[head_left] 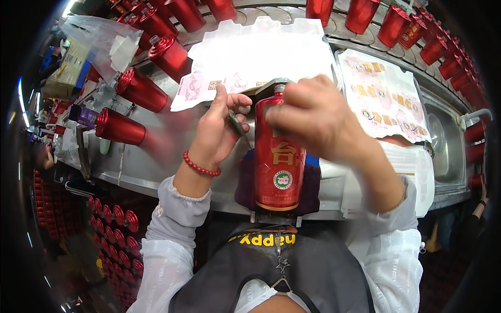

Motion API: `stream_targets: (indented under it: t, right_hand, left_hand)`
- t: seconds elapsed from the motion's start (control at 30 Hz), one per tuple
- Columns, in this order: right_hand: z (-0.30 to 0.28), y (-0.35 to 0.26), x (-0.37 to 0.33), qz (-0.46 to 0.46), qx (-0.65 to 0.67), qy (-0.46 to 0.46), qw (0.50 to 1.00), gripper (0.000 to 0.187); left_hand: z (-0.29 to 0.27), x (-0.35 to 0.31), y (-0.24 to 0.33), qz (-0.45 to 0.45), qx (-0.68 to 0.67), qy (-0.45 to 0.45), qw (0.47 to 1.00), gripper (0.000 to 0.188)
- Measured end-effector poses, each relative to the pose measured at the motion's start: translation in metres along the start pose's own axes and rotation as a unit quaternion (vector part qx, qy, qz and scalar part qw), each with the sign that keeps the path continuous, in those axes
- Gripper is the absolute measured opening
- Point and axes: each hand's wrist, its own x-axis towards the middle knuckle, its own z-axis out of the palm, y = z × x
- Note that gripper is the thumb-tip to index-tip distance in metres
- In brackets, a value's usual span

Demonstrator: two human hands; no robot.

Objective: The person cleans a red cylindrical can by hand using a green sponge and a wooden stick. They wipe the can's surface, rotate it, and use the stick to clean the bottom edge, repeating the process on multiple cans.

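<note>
A red bottle [271,180] with gold characters and a round green-and-white label rests on a dark cloth pad [311,182], its grey-capped neck pointing away from me. Left of the bottle, my left hand [222,122] has its thumb raised and its fingers curled round a thin dark green strip-like tool [237,124], whose exact kind I cannot make out. Over the bottle's upper right side is my right hand [315,112], blurred, its fingers curled in toward the bottle. Whatever those fingers may hold is hidden.
A sheet of pink-and-gold labels [383,99] lies to the right, above white paper [409,167]. Another large, mostly white sheet [261,49] lies beyond the bottle. Several red bottles [120,126] lie at left, more stand along the far conveyor [360,44]. A metal sink [443,141] is at far right.
</note>
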Motion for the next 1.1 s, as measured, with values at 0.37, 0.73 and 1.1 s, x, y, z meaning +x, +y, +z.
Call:
stream_targets:
  t: [0.37,0.73,1.1]
  right_hand:
    - [-0.014,-0.078,-0.049,0.058,0.252,-0.054,0.965,0.023]
    - [0.037,-0.092,-0.107,0.518,0.315,0.246,0.756,0.020]
    - [0.045,-0.112,-0.095,0.503,0.346,0.220,0.761,0.024]
  left_hand:
    - [-0.026,-0.056,-0.046,0.098,0.041,-0.007,0.994,0.027]
    - [0.012,-0.096,-0.055,0.184,0.081,0.040,0.979,0.025]
    - [0.016,-0.091,-0.075,0.214,0.092,0.011,0.972,0.019]
